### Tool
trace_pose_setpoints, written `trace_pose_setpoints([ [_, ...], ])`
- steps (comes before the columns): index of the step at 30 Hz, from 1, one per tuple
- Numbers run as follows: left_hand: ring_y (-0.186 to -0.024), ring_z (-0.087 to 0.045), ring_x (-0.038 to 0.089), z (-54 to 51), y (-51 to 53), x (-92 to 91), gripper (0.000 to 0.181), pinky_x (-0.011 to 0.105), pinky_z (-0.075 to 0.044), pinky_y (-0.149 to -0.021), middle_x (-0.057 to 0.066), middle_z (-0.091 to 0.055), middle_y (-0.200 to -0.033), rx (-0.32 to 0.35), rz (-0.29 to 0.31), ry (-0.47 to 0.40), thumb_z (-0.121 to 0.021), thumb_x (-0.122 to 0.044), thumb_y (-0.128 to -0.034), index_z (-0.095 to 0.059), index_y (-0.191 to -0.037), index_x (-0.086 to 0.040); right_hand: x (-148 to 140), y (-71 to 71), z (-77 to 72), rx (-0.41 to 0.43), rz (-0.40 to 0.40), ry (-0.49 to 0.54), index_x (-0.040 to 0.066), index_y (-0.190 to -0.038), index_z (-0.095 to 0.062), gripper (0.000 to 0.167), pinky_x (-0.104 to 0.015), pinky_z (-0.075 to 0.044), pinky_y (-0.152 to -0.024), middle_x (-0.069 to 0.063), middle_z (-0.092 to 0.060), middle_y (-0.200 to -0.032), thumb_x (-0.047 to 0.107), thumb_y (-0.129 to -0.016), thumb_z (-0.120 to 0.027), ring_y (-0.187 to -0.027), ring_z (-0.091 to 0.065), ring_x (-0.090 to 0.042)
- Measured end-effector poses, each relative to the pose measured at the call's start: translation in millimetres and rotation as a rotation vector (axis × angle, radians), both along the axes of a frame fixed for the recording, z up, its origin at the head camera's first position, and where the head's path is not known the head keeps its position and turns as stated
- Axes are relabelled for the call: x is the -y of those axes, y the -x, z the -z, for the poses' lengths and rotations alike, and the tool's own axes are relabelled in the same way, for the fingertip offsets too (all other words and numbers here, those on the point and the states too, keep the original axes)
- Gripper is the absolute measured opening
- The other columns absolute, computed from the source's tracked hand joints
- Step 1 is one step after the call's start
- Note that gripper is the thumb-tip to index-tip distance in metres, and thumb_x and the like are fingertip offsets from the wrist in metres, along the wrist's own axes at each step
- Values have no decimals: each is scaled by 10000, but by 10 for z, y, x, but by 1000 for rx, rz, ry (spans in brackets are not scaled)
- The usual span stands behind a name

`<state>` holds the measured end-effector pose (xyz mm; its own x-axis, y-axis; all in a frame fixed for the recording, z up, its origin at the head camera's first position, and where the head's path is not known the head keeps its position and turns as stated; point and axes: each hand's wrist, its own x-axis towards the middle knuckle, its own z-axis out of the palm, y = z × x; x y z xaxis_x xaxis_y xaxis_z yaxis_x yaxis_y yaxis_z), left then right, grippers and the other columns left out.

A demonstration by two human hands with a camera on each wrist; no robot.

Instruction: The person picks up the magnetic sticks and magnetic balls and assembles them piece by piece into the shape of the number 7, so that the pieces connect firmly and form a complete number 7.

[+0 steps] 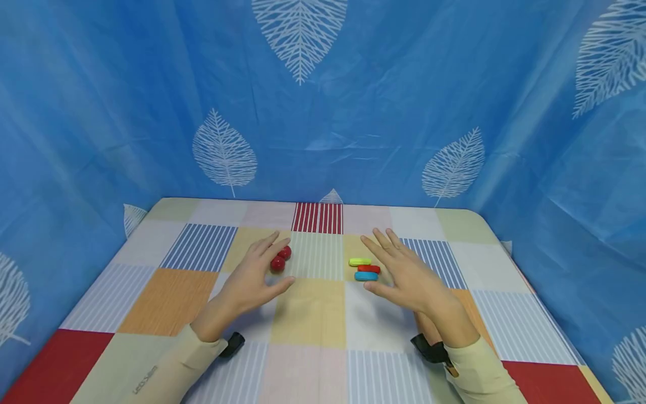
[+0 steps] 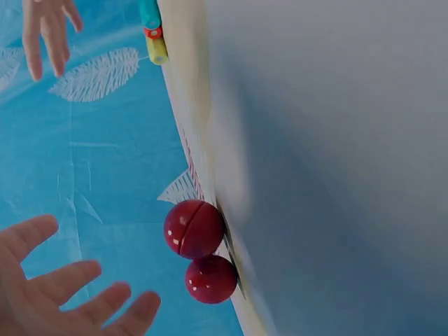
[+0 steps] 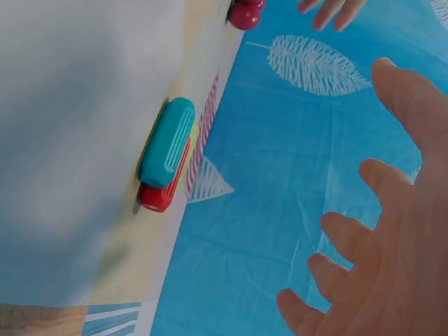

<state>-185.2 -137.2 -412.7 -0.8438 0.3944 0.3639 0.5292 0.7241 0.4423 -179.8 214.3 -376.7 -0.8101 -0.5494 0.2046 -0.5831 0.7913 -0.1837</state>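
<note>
Two glossy dark red balls [image 2: 194, 229] lie side by side on the patchwork cloth; a seam line runs round the larger-looking one. My left hand [image 1: 254, 278] hovers over and beside them, fingers spread and holding nothing, and partly covers them in the head view. To the right, three short ribbed sticks lie close together: a yellow-green one [image 1: 360, 262], a red one [image 1: 369, 269] and a blue one [image 1: 365, 276]. My right hand [image 1: 411, 275] is raised just right of these sticks, fingers extended, with nothing in its grasp. What the sticks are exactly is unclear.
A patchwork tablecloth [image 1: 308, 311] covers the table. Blue curtains [image 1: 343, 112] with white leaf prints hang behind the far edge and along both sides. Dark straps [image 1: 431, 349] circle the wrists over pale sleeves.
</note>
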Motion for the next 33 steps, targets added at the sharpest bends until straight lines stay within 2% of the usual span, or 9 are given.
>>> trace_pose_setpoints([
  [5, -1342, -386, 298, 25, 10, 42, 735, 539, -341, -1051, 81, -438, -1467, 57, 30, -59, -690, -455, -877, -396, -1483, -160, -35, 16, 33, 10, 8, 12, 289, -1566, -152, 841, -581, -182, -1112, -71, -142, -1613, 612, -901, -555, -1471, -49, -318],
  [13, -1225, -510, 313, 98, 71, 99, 673, 515, -428, -976, 114, -548, -1353, 141, 7, -62, -671, -438, -897, -457, -1440, -103, -45, 58, 62, 56, 14, 2, 285, -1568, -135, 847, -577, -185, -1113, -46, -113, -1615, 565, -907, -585, -1463, -85, -356],
  [16, -1185, -532, 308, 119, 87, 110, 650, 500, -445, -959, 122, -581, -1293, 136, -6, -39, -700, -389, -884, -495, -1398, -49, -46, 72, 87, 73, 19, -2, 284, -1568, -137, 849, -572, -186, -1115, -56, -127, -1614, 555, -905, -594, -1463, -87, -350],
  [21, -1094, -566, 292, 123, 108, 125, 596, 469, -473, -919, 134, -614, -1189, 77, 4, -7, -754, -268, -847, -541, -1331, 7, -66, 100, 136, 91, 13, 1, 267, -1567, -158, 846, -573, -192, -1112, -79, -158, -1605, 530, -904, -612, -1456, -118, -365],
  [24, -949, -563, 235, 125, 120, 136, 564, 387, -501, -814, 117, -607, -1106, 59, 2, 10, -772, -216, -828, -572, -1302, 15, -81, 116, 169, 101, 12, 3, 257, -1566, -172, 846, -572, -201, -1110, -80, -166, -1602, 499, -899, -635, -1455, -120, -360],
  [27, -817, -494, 179, 131, 136, 145, 511, 303, -467, -695, 99, -562, -1014, 64, -6, 18, -784, -164, -813, -614, -1258, 21, -91, 134, 200, 113, 14, 10, 257, -1563, -186, 848, -565, -207, -1110, -70, -181, -1598, 461, -890, -660, -1456, -116, -349],
  [30, -797, -469, 156, 143, 150, 147, 440, 266, -465, -672, 81, -524, -988, 71, -20, 37, -791, -130, -803, -658, -1197, 16, -101, 157, 231, 120, 11, 11, 247, -1561, -205, 843, -565, -221, -1106, -77, -208, -1590, 417, -884, -678, -1450, -146, -359],
  [33, -823, -485, 168, 153, 161, 144, 372, 275, -491, -710, 78, -515, -991, 73, -27, 57, -800, -96, -788, -691, -1128, 9, -109, 178, 254, 122, 8, 1, 223, -1553, -246, 813, -563, -246, -1096, -104, -256, -1572, 378, -887, -686, -1436, -199, -369],
])
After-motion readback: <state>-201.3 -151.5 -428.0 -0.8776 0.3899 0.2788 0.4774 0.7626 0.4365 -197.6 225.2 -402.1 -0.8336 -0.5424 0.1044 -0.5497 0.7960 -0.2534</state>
